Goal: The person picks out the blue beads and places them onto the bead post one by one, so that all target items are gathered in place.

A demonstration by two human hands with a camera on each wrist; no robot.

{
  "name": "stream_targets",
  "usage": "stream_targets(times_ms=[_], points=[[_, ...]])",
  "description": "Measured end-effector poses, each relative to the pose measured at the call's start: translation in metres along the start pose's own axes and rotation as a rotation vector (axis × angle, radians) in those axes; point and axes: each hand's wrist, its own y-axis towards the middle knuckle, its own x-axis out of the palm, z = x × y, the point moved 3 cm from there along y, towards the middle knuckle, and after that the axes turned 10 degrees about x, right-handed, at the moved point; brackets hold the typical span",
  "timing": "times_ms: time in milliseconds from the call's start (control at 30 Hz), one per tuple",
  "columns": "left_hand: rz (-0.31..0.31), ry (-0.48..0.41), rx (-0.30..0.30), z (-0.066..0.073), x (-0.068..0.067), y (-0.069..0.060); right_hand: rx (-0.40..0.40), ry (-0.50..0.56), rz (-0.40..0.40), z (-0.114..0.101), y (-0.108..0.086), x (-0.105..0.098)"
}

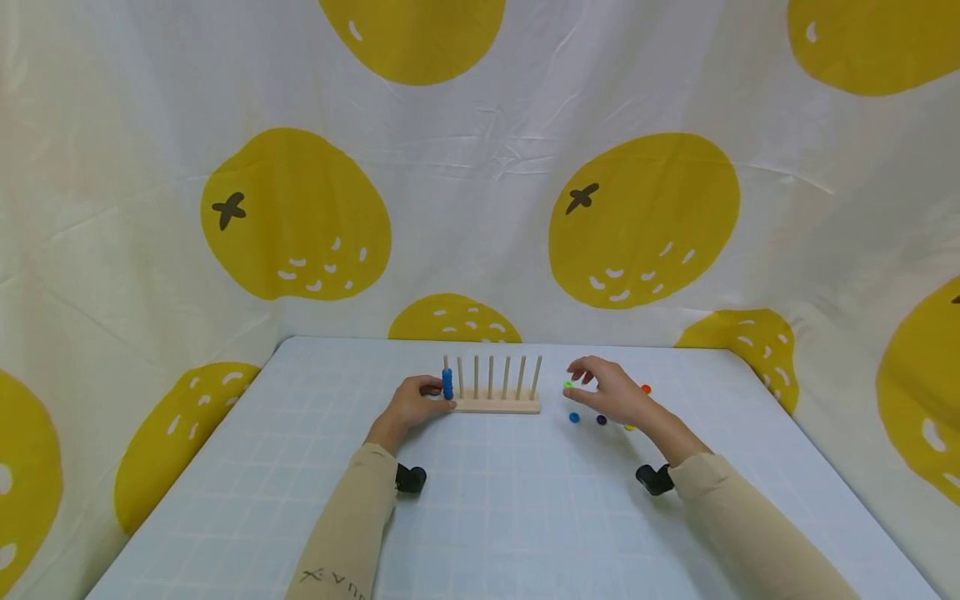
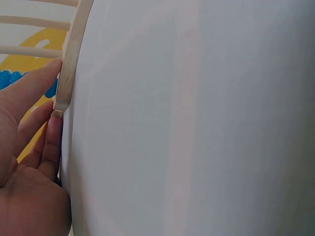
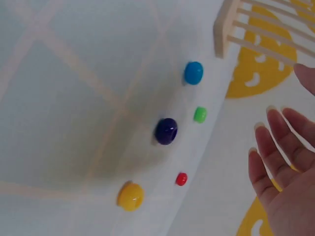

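A wooden peg rack (image 1: 495, 406) with several upright pegs stands on the table, and blue beads (image 1: 447, 384) are stacked on its leftmost peg. My left hand (image 1: 411, 402) grips the left end of its base, thumb in front and fingers around the end. To the right of the rack, my right hand (image 1: 611, 392) hovers with fingers spread and holds nothing. Below it on the table lie a blue bead (image 3: 194, 73), a green bead (image 3: 200, 114), a dark purple bead (image 3: 166, 131), a red bead (image 3: 181, 179) and a yellow bead (image 3: 131, 196).
A pale checked cloth covers the table (image 1: 480, 500). Behind it hangs a white curtain (image 1: 472, 208) printed with large yellow fruit. Black wrist devices (image 1: 410, 479) are worn on both forearms.
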Motion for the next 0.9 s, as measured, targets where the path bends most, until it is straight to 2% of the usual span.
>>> stream_targets(times_ms=[100,267,400,767,900], points=[[0.001,0.005,0.0,0.0,0.0,0.0,0.01,-0.009,-0.022,0.011,0.0,0.003],[0.0,0.001,-0.005,0.0,-0.001,0.001,0.091,-0.02,-0.103,0.027,0.003,0.01],[-0.002,-0.001,-0.012,0.0,0.0,0.002,0.126,-0.024,-0.16,0.034,0.005,0.015],[-0.004,-0.002,-0.014,0.0,-0.001,0.002,0.158,-0.053,-0.191,0.039,0.009,0.026],[-0.002,-0.002,-0.024,-0.001,-0.001,0.002,0.145,-0.059,-0.192,0.038,0.009,0.029]])
